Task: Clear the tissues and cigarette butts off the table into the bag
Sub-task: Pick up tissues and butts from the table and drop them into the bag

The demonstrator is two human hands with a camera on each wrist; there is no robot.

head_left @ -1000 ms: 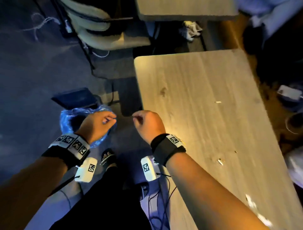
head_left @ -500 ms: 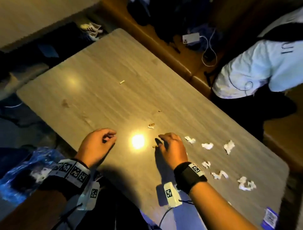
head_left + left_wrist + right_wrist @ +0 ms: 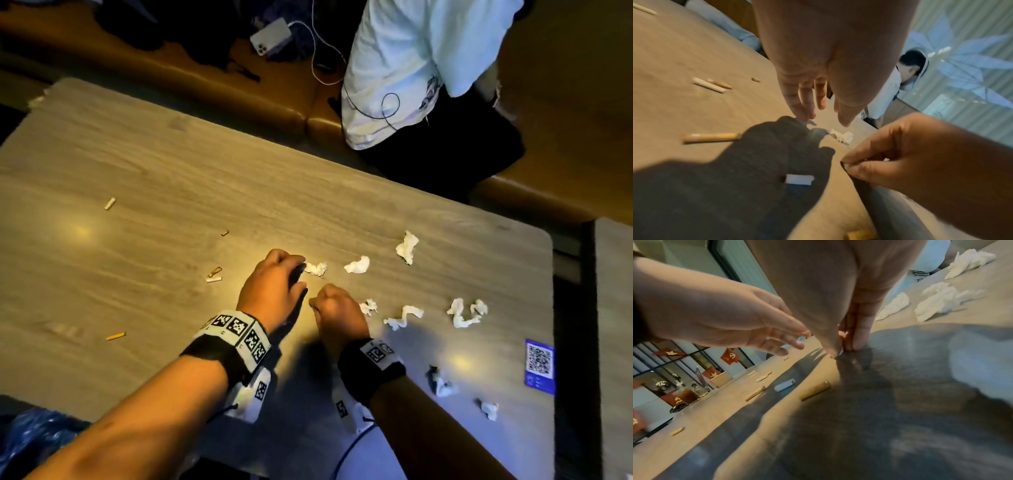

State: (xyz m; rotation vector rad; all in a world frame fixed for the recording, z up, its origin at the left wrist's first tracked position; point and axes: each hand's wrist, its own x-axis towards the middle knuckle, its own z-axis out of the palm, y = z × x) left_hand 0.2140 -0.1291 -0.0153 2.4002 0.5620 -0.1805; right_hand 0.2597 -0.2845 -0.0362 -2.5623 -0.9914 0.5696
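Note:
Several crumpled white tissues lie on the wooden table point(image 3: 137, 164); the nearest tissue point(image 3: 317, 268) point(image 3: 841, 137) is just ahead of my left hand point(image 3: 301, 274) point(image 3: 824, 116). That hand hovers over the table with its fingers straight and holds nothing. My right hand point(image 3: 313, 305) point(image 3: 840, 350) is curled, and its thumb and fingers pinch a small white cigarette butt point(image 3: 841, 352) against the tabletop. Other butts point(image 3: 214, 275) point(image 3: 115, 336) point(image 3: 110, 203) lie to the left, and a white butt point(image 3: 799, 179) lies in the hands' shadow. The blue bag point(image 3: 30, 442) sits below the table's near left corner.
A seated person in a white shirt point(image 3: 411, 68) is across the table on a brown bench. A phone point(image 3: 270, 36) with a cable lies on the bench. A blue QR card point(image 3: 540, 366) is near the table's right edge. More tissues point(image 3: 466, 312) point(image 3: 442, 382) lie to the right.
Both hands have come from over the blue bag to the tabletop. My left hand moved right, beside my right and toward a tissue. My right hand has closed its fingers on a butt.

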